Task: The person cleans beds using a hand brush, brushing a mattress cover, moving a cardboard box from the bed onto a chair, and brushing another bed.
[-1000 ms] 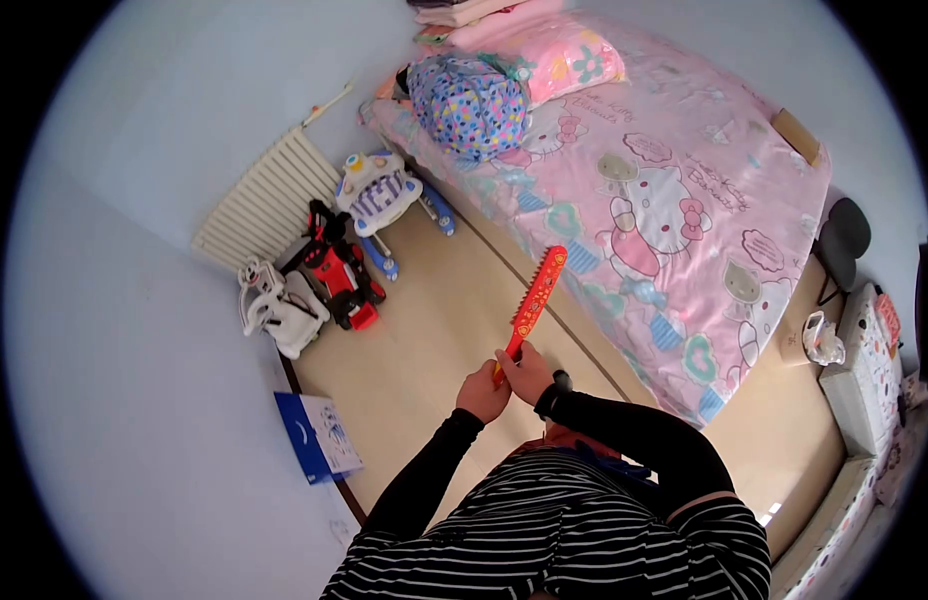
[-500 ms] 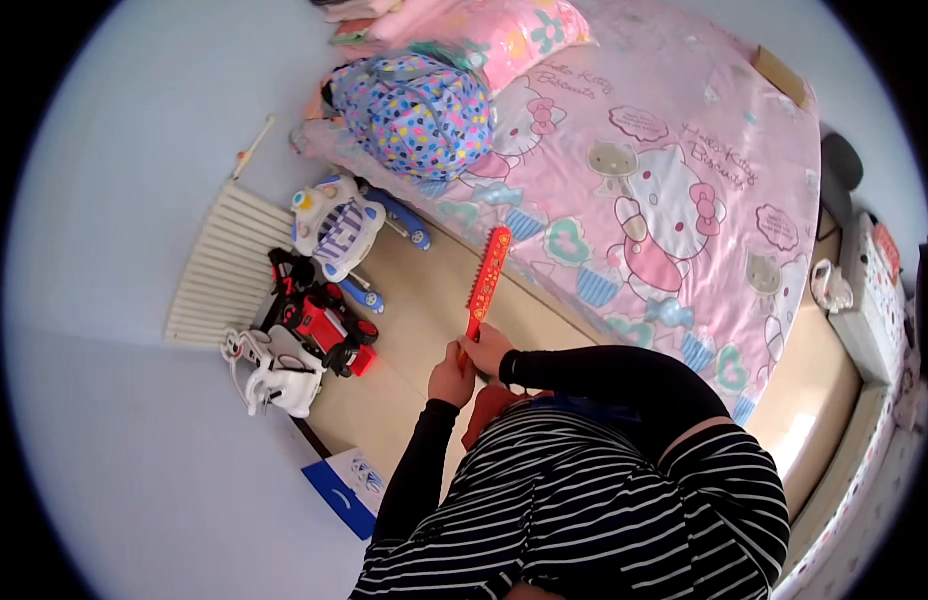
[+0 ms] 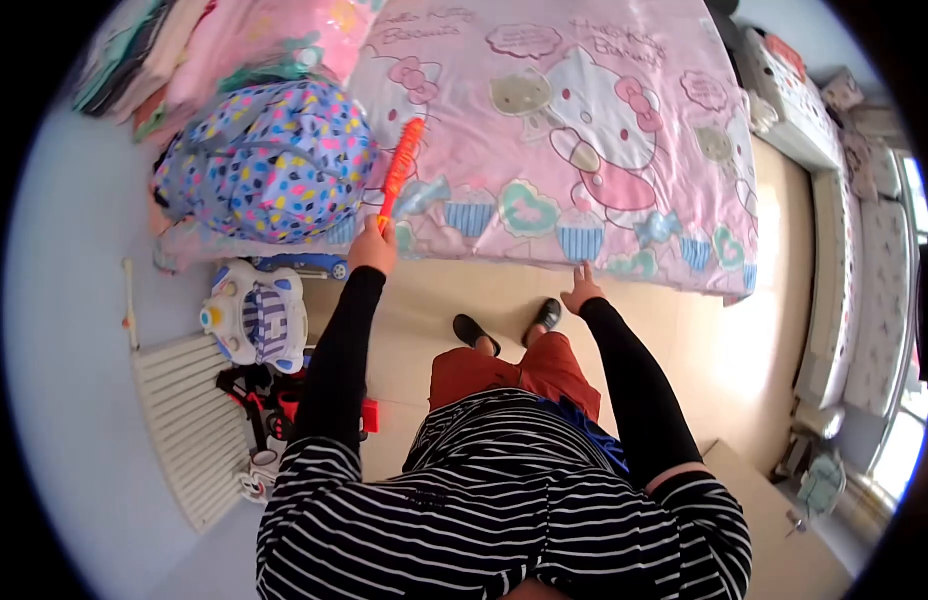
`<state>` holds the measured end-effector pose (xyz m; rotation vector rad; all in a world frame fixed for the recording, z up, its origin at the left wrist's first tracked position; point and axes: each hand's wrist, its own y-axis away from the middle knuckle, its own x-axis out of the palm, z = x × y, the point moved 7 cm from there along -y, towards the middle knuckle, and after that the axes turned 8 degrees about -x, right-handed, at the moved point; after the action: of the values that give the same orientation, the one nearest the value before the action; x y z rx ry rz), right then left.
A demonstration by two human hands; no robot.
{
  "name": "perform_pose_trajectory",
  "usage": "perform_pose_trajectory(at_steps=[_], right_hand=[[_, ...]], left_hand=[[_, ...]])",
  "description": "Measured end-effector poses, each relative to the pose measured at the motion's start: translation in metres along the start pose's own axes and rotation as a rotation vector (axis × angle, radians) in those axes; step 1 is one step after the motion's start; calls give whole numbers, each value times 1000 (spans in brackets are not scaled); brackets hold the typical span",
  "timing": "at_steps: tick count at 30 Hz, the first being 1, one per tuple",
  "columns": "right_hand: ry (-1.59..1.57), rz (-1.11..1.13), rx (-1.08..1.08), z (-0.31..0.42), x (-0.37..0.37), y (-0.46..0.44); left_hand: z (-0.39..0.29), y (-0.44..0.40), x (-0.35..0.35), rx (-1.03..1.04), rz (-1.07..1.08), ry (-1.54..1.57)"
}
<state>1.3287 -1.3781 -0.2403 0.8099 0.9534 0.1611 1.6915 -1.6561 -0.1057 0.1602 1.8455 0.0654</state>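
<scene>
The left hand point(image 3: 372, 247) clasps the red brush point(image 3: 401, 163) — a firm hold serves best — the right hand point(image 3: 584, 291) spread near the bedspread point(image 3: 464, 85).

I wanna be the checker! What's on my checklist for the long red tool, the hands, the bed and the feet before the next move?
1. Left hand has hold of the long red tool: ok.
2. Right hand is free: ok, fingers spread, nothing seen in it.
3. Right hand is touching the bedspread: cannot tell; it shows right by the near edge.
4. Tool is touching the bedspread: cannot tell; from above it only shows over it.
5. Bedspread has nothing lying on it: not ok; the blue speckled bag is there, just left of the tool.
6. Shoes are apart from the white toy walker: ok.
</scene>
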Motion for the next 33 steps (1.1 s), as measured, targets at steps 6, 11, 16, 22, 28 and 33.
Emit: perform_pose_trajectory(at_steps=[6, 11, 16, 22, 28, 33], right_hand=[[-67, 206, 179, -61, 74, 49], [-156, 91, 66, -20, 55, 32], [9, -370, -148, 49, -4, 22], [89, -372, -236, 44, -8, 16], [-14, -242, -276, 27, -20, -9], [56, -294, 68, -7, -40, 10]], left_hand=[[-121, 140, 114, 419, 622, 85], [-137, 83, 75, 418, 451, 237], [-122, 8, 71, -39, 53, 255], [-210, 116, 148, 439, 608, 194], [-248, 53, 103, 415, 440, 313], [-232, -28, 92, -16, -39, 261]])
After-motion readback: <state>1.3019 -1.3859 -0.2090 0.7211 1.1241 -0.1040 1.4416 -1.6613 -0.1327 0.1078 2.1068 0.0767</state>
